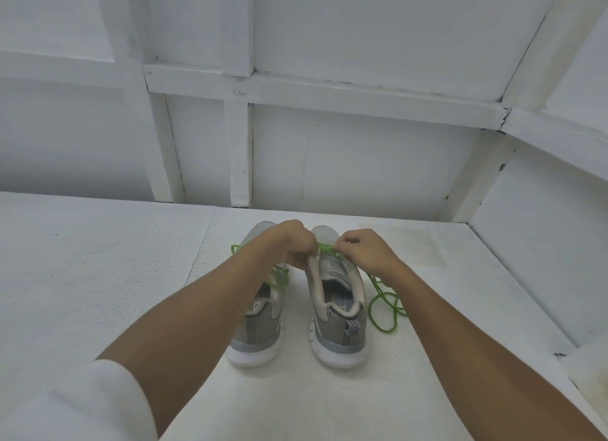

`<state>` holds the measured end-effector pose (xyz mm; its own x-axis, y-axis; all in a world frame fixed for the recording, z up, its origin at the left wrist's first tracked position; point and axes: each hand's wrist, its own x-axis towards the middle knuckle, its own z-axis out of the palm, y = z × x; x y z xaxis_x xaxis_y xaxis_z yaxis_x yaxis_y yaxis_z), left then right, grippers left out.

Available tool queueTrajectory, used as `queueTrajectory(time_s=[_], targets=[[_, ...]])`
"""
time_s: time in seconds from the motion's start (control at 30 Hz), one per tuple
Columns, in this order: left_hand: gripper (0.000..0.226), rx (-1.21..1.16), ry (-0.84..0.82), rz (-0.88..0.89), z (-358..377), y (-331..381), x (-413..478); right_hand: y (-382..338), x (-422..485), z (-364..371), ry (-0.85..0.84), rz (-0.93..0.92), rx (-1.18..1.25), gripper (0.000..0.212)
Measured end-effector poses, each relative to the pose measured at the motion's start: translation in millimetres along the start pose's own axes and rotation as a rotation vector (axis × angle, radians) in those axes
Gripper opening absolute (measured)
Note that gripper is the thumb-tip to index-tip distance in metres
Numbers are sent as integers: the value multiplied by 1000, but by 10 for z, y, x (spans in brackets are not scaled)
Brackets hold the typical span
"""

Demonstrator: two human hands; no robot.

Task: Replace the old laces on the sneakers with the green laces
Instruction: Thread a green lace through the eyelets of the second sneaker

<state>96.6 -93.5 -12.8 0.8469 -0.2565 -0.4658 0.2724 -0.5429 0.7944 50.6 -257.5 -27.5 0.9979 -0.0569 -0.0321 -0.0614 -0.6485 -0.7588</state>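
Two grey sneakers with white soles stand side by side on the white table, heels toward me: the left sneaker (260, 328) and the right sneaker (339, 322). A green lace (383, 312) runs across the right sneaker's eyelets and trails in loops onto the table at its right. Another green lace (278, 276) hangs at the left sneaker, partly behind my forearm. My left hand (289, 246) pinches the green lace and the tongue at the right sneaker's top. My right hand (365, 249) pinches the same lace on the other side. No old laces are in view.
The white table (98, 276) ends at a white panelled wall (329, 144) behind the sneakers. A white side wall (543, 243) closes it on the right. My white sleeve (65, 404) shows at lower left.
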Motion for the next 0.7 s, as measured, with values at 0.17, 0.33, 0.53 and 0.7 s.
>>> queueTrajectory(time_s=[0.17, 0.33, 0.53, 0.7], targets=[[16, -89, -60, -40, -18, -37, 7, 27, -33, 21, -10, -10, -29, 15], [27, -92, -76, -53, -23, -90, 29, 14, -17, 47, 14, -27, -52, 11], [30, -118, -91, -50, -10, -107, 42, -19, -32, 53, 16, -43, -65, 9], [30, -123, -93, -47, -11, -116, 48, -24, -29, 64, 8, -55, -108, 7]])
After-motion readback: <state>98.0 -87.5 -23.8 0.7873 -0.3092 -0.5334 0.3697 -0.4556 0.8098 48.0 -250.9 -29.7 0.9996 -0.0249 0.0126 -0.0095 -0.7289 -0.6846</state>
